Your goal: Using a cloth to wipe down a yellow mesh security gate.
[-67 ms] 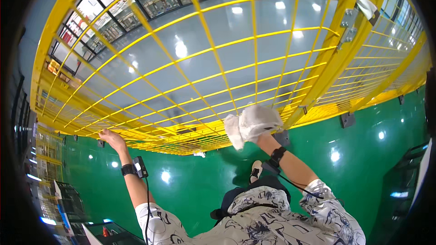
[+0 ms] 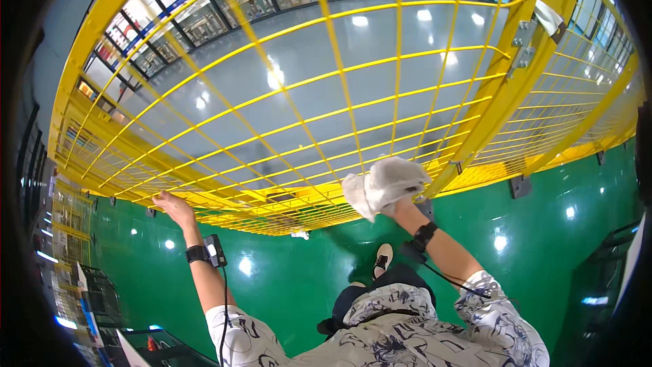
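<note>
Against the lower bars of the yellow mesh fence [image 2: 326, 129], my right hand [image 2: 401, 194] is bunched around a white cloth [image 2: 384, 183], which covers most of the hand and presses on the wire just left of the thick yellow post [image 2: 496, 95]. One corner of the cloth hangs down toward the floor. My left hand [image 2: 171, 205] is out to the side, well apart from the right, its fingers curled over the fence's bottom rail [image 2: 224, 214]; it grips the rail and nothing else.

A black band with a small device [image 2: 207, 251] sits on my left wrist, and a dark band [image 2: 422, 236] wraps my right wrist, each with a thin cable running back along the forearm. My sleeves are a pale patterned fabric. Below the hands lies a glossy green floor [image 2: 557, 231] with lamp reflections, and one pale shoe [image 2: 382, 258] shows beneath my right forearm. Beyond the fence there is a grey shiny floor.
</note>
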Action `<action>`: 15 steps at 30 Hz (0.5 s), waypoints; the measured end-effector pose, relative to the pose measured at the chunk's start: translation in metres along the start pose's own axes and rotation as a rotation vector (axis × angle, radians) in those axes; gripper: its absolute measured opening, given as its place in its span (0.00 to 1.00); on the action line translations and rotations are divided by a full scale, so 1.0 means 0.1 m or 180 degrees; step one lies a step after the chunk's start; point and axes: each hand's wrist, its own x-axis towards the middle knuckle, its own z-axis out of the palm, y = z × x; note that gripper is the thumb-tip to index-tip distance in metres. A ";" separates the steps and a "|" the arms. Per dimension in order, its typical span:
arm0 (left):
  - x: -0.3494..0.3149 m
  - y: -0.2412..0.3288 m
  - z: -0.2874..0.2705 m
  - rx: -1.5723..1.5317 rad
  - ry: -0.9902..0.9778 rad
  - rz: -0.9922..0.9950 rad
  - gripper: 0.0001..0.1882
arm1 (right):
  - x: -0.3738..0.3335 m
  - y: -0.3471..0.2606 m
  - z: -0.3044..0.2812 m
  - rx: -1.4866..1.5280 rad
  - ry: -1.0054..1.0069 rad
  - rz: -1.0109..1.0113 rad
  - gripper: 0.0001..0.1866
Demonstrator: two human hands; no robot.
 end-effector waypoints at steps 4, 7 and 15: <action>-0.17 0.21 0.13 0.0134 0.0126 0.0019 0.39 | 0.02 -0.69 -0.20 0.0315 0.0928 -0.1206 0.16; -0.11 0.07 -0.16 0.0175 0.0131 -0.0034 0.38 | -0.13 -1.78 -0.45 -0.1314 0.1403 -0.2589 0.21; -1.92 -1.01 -1.12 -0.0675 -0.1232 -0.0654 0.24 | 0.06 -2.31 -1.70 -0.3530 0.2591 -0.2041 0.18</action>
